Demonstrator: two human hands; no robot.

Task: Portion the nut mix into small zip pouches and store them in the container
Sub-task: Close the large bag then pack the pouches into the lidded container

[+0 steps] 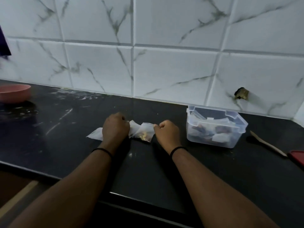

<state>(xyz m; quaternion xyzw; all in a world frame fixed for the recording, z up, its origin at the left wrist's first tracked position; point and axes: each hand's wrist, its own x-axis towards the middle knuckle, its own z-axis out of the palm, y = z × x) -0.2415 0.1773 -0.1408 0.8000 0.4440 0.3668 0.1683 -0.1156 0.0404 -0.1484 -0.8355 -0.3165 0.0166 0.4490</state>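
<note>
With filled pouches already in the container near the worktop's back right, both the left hand and right hand pinched a mid-worktop pouch, apparently sealing it.

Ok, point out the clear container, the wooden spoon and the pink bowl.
clear container [236, 139]: head view, on its front wall.
wooden spoon [269, 146]: head view, mid-handle, right of the container.
pink bowl [15, 96]: head view, on its outer side, far left of the counter.
</note>
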